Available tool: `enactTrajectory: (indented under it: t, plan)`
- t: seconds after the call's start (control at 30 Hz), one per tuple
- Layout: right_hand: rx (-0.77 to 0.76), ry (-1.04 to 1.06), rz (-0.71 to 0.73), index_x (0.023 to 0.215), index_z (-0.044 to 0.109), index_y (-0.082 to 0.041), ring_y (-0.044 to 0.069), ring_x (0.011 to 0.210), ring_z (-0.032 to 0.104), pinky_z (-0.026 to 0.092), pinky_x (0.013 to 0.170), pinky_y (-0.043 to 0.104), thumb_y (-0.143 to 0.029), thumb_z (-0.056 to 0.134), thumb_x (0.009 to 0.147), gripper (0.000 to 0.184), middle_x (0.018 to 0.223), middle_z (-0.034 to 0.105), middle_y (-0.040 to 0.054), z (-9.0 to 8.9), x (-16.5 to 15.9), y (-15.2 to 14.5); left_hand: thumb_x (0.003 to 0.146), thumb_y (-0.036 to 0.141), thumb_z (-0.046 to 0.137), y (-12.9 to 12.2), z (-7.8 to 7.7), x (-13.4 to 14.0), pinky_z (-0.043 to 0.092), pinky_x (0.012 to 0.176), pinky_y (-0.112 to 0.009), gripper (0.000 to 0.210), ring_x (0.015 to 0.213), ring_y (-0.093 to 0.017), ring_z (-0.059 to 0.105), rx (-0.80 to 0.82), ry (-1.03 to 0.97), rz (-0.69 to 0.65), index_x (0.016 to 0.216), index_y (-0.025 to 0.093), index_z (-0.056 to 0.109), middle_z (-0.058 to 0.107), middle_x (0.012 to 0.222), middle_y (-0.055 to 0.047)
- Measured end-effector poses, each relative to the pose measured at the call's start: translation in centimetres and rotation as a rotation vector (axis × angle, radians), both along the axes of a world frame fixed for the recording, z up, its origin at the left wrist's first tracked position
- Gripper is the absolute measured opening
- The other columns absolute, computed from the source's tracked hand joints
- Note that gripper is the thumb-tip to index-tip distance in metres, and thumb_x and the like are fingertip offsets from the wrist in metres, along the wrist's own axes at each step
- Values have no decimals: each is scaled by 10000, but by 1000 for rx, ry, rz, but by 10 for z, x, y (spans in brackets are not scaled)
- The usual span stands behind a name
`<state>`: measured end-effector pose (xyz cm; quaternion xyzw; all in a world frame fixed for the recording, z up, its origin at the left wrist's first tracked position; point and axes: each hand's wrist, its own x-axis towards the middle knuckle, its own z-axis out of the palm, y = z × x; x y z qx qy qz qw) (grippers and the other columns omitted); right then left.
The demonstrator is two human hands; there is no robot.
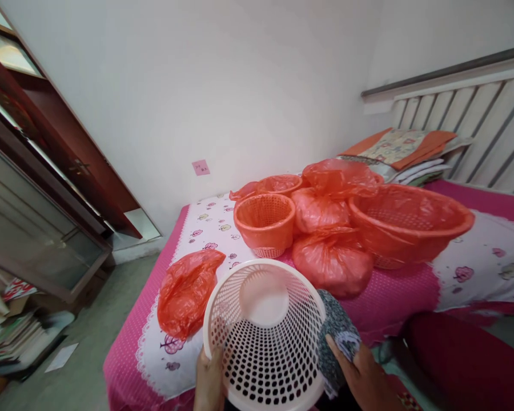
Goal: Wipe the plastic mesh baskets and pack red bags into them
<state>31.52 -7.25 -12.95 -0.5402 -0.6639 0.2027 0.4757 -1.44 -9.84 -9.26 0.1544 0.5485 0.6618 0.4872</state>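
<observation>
A white perforated plastic basket (268, 348) is tilted so that I look into its open mouth. My left hand (209, 377) is closed on the basket's left rim. At the right side of the basket, my right hand (354, 362) grips a grey-green cloth (336, 337) with pale edges, and the cloth lies against the rim. Just beyond, on the bed, is a loose orange plastic bag (188, 291). A small basket lined with an orange bag (264, 220) stands behind the white one.
Several filled orange bags (332, 260) and a wide bag-lined basket (406, 222) sit on the pink-and-white bed cover (131, 342). Folded bedding (405, 145) is stacked near the radiator (466, 114). A dark red seat (462, 354) is at lower right; papers (21, 342) lie at left.
</observation>
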Motion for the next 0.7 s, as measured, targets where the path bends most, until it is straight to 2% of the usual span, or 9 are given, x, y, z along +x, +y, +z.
enactTrajectory:
  t: [0.1,0.17,0.3,0.43,0.57,0.7]
  plan:
    - [-33,16,-23,947,825,-254,323,740,707,632,729,435,-691,496,899,550,747,755,124,-11,4,-1,752,281,837,-8,-2,4,391,1219,-533,637,1424,-371,534,-24,-14,-32,1359,223,653,679,1424,-127]
    - [-97,48,-41,922,822,-248,316,767,717,635,732,418,-680,525,881,526,805,780,122,-12,3,3,746,288,852,-13,-6,7,367,1231,-545,764,1434,-380,520,-13,11,-87,1458,234,582,665,1442,-135]
    - [-234,193,-36,849,782,-227,283,818,737,632,760,349,-626,551,885,463,853,797,104,10,-8,18,750,284,858,-21,-17,14,346,1239,-556,895,1464,-386,481,-33,29,-135,1557,262,472,659,1447,-138]
    - [-269,292,50,798,752,-210,291,819,728,613,841,375,-594,584,880,427,771,766,92,37,-18,36,790,282,827,-25,-21,27,494,1115,-572,968,1348,-399,602,-131,-140,-164,1622,284,331,685,1406,-155]
    - [-261,298,56,772,739,-208,301,824,727,610,780,364,-597,575,889,438,723,746,83,49,-24,52,854,282,765,-21,-10,38,570,1016,-540,898,1228,-373,695,-189,-162,-186,1626,281,306,699,1379,-167]
    - [-234,306,56,891,764,-183,338,938,747,609,843,398,-637,528,909,512,845,787,123,54,-32,62,903,304,702,-13,1,34,602,959,-480,751,1197,-357,709,-201,-18,-183,1584,224,396,677,1404,-182]
